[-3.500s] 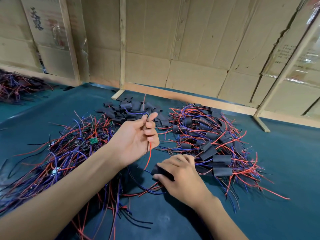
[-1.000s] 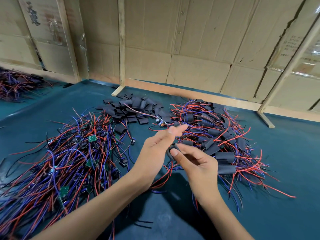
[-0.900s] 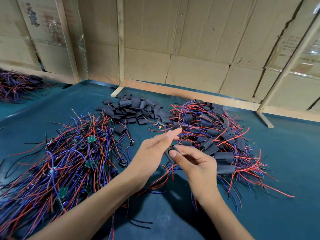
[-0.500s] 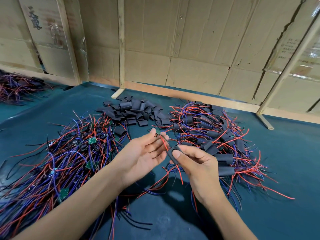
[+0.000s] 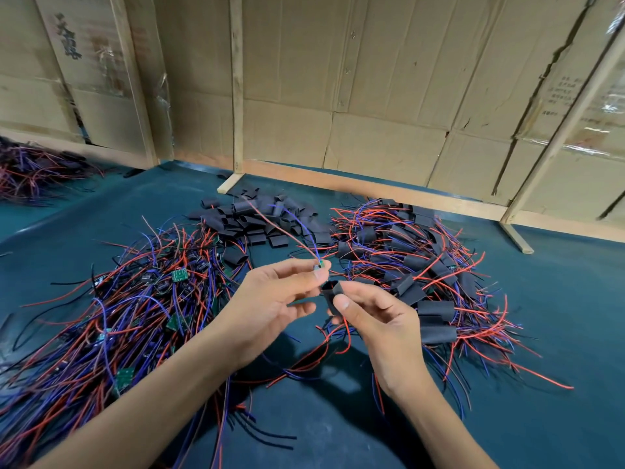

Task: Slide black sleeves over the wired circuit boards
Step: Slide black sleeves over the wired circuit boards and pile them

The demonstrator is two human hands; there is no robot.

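One black sleeve [image 5: 329, 292], pinched by the right hand [image 5: 378, 328], sits just below one small wired circuit board [image 5: 319, 265] pinched in the left hand's [image 5: 270, 306] fingers, above a green worktop [image 5: 558, 299] holding three heaps: bare boards left, loose sleeves behind, sleeved boards right.

1. The left hand [image 5: 270, 299] pinches a small circuit board [image 5: 319, 265] by its wires.
2. The right hand [image 5: 375, 319] pinches a black sleeve [image 5: 329, 292] just below the board.
3. Wire piles cover the green counter [image 5: 558, 299].
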